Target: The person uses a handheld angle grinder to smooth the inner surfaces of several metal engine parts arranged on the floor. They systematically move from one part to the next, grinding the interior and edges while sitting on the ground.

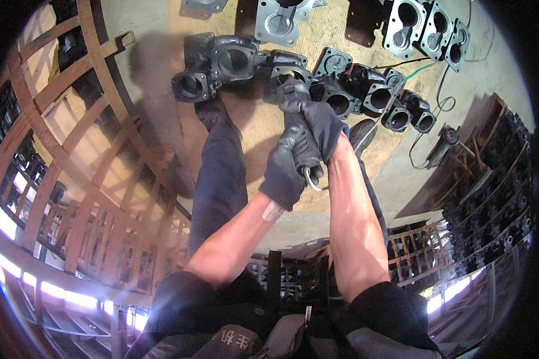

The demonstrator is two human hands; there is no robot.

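Observation:
Both my hands wear black gloves and are close together in the middle of the view. My left hand [286, 158] is wrapped around a dark cylindrical power tool [308, 157], with a pale hose [313, 184] curving from its near end. My right hand [308, 110] is closed farther forward along the same tool, its fingers by the mouth of a dark metal casting [288, 61]. The gloves hide the tool's working tip. The casting has a square flange and a round bore; brownish metal shows inside it.
More dark flanged castings [233, 61] stand left and right in a row on a tan board [257, 128]. Paler flanged castings [404, 27] lie beyond. A thin green-tipped line [419, 72] crosses at right. Rusty metal racks [60, 143] rise at left. My shoes flank the work.

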